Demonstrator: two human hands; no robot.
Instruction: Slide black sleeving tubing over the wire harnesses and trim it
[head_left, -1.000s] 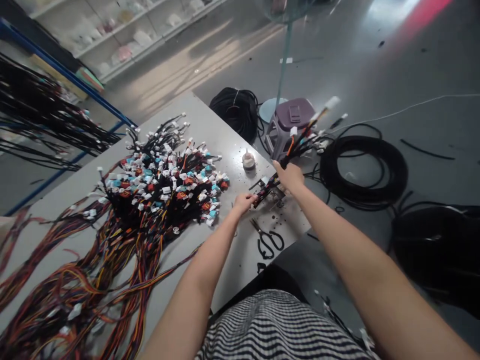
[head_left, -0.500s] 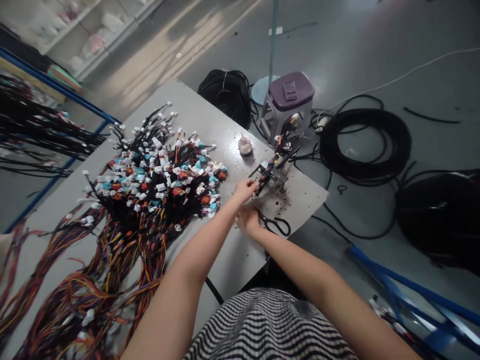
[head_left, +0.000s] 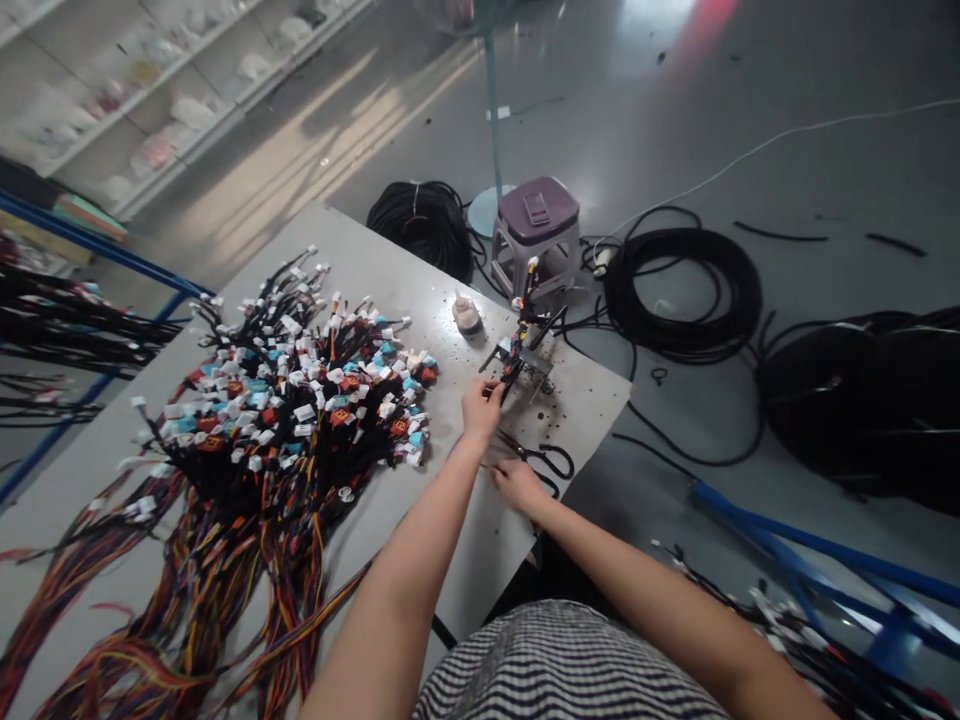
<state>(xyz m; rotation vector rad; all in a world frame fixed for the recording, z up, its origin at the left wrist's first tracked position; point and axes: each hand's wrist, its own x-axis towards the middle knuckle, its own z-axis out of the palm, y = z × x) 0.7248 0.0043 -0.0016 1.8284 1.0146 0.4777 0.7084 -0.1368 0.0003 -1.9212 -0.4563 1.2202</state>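
Note:
A wire harness (head_left: 517, 345) with black-wrapped parts and orange, yellow and blue wires lies across a small metal fixture (head_left: 536, 368) near the table's far corner. At its near end, my left hand (head_left: 481, 405) is closed with fingers pinched on the harness. Lower and to the right, my right hand (head_left: 519, 486) is closed just above the tabletop; what its fingertips hold is too small to make out. Black-handled scissors (head_left: 559, 460) lie beside the right hand, partly hidden by it. Loose coloured wires (head_left: 337, 603) run up behind my left forearm.
A large heap of harnesses with white, blue and red connectors (head_left: 300, 390) covers the table's left side. A small squat bottle (head_left: 466, 315) stands behind my hands. Beyond the edge are a purple-topped stool (head_left: 538, 208), black tubing coils (head_left: 686, 290) and a blue metal frame (head_left: 810, 545).
My view has shifted. My right hand has drawn back from the left and lies nearer the scissors, leaving a wider gap between the hands. My left hand stays at the harness.

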